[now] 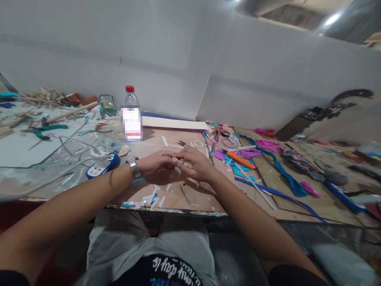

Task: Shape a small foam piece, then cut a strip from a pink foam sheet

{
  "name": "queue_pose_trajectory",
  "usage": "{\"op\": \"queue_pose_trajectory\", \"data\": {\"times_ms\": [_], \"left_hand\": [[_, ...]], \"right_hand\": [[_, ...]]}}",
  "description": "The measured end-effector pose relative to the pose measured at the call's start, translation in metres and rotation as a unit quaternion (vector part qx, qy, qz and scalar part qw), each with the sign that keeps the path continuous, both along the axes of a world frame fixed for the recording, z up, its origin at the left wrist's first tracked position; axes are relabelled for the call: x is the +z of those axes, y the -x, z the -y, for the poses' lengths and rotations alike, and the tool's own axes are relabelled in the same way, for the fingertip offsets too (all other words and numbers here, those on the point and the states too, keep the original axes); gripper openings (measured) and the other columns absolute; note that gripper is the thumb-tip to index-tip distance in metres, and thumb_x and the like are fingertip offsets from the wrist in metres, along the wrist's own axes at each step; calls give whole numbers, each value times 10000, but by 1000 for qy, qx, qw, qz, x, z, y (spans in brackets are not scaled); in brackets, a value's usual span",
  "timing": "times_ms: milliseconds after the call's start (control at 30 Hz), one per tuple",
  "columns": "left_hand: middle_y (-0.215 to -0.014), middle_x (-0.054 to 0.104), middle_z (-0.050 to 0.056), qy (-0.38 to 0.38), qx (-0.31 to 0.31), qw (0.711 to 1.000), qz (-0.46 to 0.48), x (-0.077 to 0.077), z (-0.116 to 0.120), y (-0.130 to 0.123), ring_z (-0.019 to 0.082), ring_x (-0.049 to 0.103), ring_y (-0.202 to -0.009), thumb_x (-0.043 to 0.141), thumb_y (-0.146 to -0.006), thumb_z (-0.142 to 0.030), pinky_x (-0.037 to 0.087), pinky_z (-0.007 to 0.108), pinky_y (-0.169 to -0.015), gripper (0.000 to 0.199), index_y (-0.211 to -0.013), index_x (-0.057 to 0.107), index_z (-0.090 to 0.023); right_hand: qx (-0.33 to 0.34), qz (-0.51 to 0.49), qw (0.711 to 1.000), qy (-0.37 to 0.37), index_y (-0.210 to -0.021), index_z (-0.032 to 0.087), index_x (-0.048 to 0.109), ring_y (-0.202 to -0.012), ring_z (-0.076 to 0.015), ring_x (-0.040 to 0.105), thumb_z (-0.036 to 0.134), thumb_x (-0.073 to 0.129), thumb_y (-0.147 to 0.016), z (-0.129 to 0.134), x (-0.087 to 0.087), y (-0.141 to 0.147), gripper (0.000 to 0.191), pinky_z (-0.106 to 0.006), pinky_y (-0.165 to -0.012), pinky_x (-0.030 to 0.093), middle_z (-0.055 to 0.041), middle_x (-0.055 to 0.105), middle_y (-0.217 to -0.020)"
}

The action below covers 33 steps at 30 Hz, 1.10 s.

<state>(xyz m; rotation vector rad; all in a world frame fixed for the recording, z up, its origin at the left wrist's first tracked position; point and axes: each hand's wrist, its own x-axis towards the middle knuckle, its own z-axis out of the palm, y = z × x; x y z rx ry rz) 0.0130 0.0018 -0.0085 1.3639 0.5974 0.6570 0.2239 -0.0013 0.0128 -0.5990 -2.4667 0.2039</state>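
Left hand (159,161) and right hand (195,163) brought together over table (153,141), fingers curled, tips nearly met. Small pale piece (180,162) seen between; exact hold cannot be told. Best steadied by 1 hand, pressed lightly.

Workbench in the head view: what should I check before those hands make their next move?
1. Left hand and right hand both visible: ok.
2. Secure grip at the fingertips: cannot tell; too small and partly hidden.
3. Workbench free of scraps near the hands: not ok; white strips lie there.
4. Bottle upright and capped: ok.
5. Orange-handled tool safely closed: cannot tell.
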Motion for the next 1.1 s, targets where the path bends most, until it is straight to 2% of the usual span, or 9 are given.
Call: {"op": "queue_pose_trajectory", "data": {"times_ms": [133,300,400,633,833,933,1100], "left_hand": [[-732,545,7,-12,7,1000,-9,-1,0,0,127,460,-654,641,-864,-383,373,274,-640,237,-841,651,-147],[-680,561,23,-20,51,998,-35,-5,-2,2,134,472,-612,539,-936,-486,364,280,-601,370,-755,600,-168],[-674,562,10,-52,48,996,-57,-3,-2,3,115,457,-588,574,-922,-524,346,266,-586,403,-742,589,-164],[-722,589,-4,-5,71,997,-38,-3,-4,3,95,508,-621,731,-827,-401,355,236,-602,271,-846,632,-150],[-744,614,-3,31,60,998,16,-3,-3,1,105,573,-685,771,-801,-361,419,247,-673,281,-866,596,-150],[-767,637,1,12,61,997,37,-2,-2,0,115,603,-726,801,-779,-340,443,258,-715,322,-885,557,-158],[-823,660,23,-38,77,996,15,-3,-3,2,122,614,-759,798,-787,-355,445,262,-731,322,-904,583,-146]], "right_hand": [[-6,-27,1000,-13,-1073,212,668,-902,-228,633,286,589,-948,1,2,0,165,-398,-832,485,-83,719,-953],[-43,-39,998,-31,-999,200,664,-859,-223,621,311,646,-919,3,4,-1,138,-378,-809,469,-68,691,-881],[-59,-31,997,-36,-969,199,658,-848,-221,614,317,655,-910,1,2,-2,132,-372,-806,454,-59,678,-855],[-63,1,997,-37,-980,198,660,-876,-228,615,343,647,-919,-4,-5,-4,159,-379,-839,439,-69,697,-890],[-68,-3,997,-36,-958,204,655,-873,-232,613,359,637,-924,-3,-4,-4,159,-378,-820,435,-70,700,-877],[-69,-3,997,-38,-931,201,656,-858,-229,614,348,642,-922,-4,-4,-3,148,-371,-811,429,-69,699,-861],[-77,-9,997,-7,-934,190,677,-848,-217,625,417,678,-914,-6,-6,-3,228,-346,-786,430,-69,705,-874]]}}
